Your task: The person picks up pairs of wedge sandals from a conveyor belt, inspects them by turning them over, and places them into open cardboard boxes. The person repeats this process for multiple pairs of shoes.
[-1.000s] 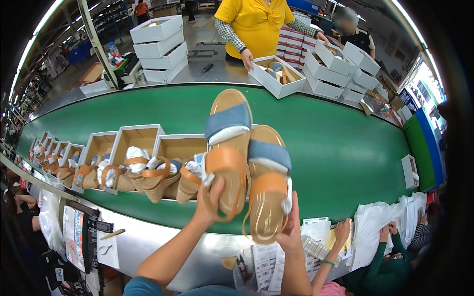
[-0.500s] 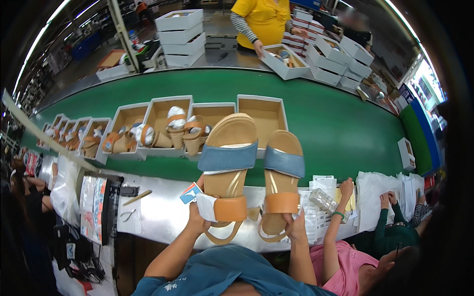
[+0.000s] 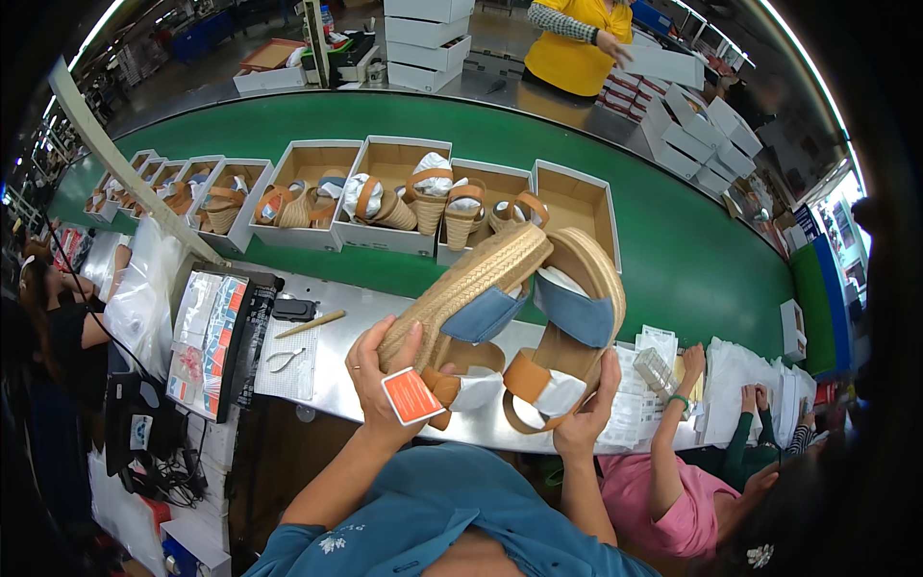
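Note:
My left hand is closed around the heel of a wedge sandal with a blue toe strap, an orange-brown ankle strap and a woven rope sole. That sandal is tilted, so its side shows. An orange tag hangs by my left fingers. The matching sandal is gripped at its heel end by my right hand, its insole partly facing me. White paper is tucked under the straps of both. The toes nearly touch, above the metal table edge and in front of an open white box.
Open boxes with wedge sandals line the green belt. At left on the metal table lie pliers and a brown stick. A co-worker in pink sits close at right; one in yellow stands across.
Both sandals have been turned from facing me flat to tilted, the left one now showing its rope side. The tag has swung round. My view has shifted left; the person in yellow lifts a box.

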A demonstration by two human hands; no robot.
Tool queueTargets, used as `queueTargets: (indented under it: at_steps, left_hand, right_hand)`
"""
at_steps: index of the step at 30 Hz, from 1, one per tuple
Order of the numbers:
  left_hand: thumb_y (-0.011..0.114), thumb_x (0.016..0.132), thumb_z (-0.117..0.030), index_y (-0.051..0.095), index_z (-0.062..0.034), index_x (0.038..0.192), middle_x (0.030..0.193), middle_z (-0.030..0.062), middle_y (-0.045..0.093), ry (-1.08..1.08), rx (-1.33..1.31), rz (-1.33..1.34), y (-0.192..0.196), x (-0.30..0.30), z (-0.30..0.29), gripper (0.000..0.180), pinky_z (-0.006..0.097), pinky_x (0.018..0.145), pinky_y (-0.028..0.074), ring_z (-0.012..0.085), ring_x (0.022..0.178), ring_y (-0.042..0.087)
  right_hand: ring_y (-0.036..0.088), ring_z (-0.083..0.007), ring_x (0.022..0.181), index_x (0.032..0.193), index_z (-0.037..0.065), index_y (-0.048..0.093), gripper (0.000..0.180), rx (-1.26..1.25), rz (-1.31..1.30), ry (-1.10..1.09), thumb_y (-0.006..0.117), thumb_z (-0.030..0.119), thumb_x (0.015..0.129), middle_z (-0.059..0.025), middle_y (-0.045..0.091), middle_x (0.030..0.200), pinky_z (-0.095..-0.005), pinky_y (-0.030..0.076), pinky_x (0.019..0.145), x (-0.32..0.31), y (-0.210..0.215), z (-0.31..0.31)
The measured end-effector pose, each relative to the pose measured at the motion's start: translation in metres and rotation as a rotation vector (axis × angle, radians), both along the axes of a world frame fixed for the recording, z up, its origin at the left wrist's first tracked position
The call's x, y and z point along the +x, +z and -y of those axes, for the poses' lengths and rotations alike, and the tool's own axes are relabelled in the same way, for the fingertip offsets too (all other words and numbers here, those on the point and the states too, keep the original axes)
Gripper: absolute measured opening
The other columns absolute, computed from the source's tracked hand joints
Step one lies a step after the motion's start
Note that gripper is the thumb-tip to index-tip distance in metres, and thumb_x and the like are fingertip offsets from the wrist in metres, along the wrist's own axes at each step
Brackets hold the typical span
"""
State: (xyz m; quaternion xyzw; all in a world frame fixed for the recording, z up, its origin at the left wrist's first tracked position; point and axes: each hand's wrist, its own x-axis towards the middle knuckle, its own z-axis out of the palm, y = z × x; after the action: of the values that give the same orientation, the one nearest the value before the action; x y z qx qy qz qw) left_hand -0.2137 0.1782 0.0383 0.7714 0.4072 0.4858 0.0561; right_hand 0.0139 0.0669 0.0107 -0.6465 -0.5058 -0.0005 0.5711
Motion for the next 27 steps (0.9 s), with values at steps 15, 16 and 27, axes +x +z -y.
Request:
queueTargets:
  at_steps: [15, 16, 27]
  left_hand:
    - [0.085, 0.069, -0.026, 0.057, -0.0092, 0.132, 0.132, 0.0215, 0.048, -0.001, 0.052, -0.077, -0.001, -0.042, -0.001, 0.07, 0.045, 0.098, 0.037, 0.0367, 0.118, 0.047]
    - [0.085, 0.07, -0.026, 0.057, -0.0093, 0.132, 0.131, 0.0214, 0.048, -0.01, 0.051, -0.08, -0.002, -0.04, 0.0, 0.07, 0.045, 0.098, 0.038, 0.0367, 0.118, 0.047]
    - [0.085, 0.069, -0.026, 0.06, -0.0104, 0.13, 0.129, 0.0203, 0.049, -0.036, 0.084, -0.157, 0.004, -0.01, 0.012, 0.067, 0.045, 0.097, 0.038, 0.0369, 0.116, 0.048]
  right_hand:
    - [0.044, -0.0406, 0.125, 0.129, 0.007, 0.058, 0.074, -0.141, 0.461, -0.3, 0.06, 0.007, 0.055, -0.0252, 0.044, 0.14, -0.0473, 0.031, 0.105, -0.058, 0.035, 0.024]
    - [0.044, -0.0406, 0.125, 0.128, 0.007, 0.059, 0.074, -0.144, 0.455, -0.312, 0.06, 0.007, 0.055, -0.0252, 0.044, 0.14, -0.0473, 0.031, 0.104, -0.058, 0.035, 0.026]
    - [0.044, -0.0413, 0.123, 0.129, 0.008, 0.058, 0.075, -0.162, 0.355, -0.341, 0.058, 0.002, 0.054, -0.0239, 0.045, 0.139, -0.0477, 0.032, 0.103, -0.036, 0.026, 0.044]
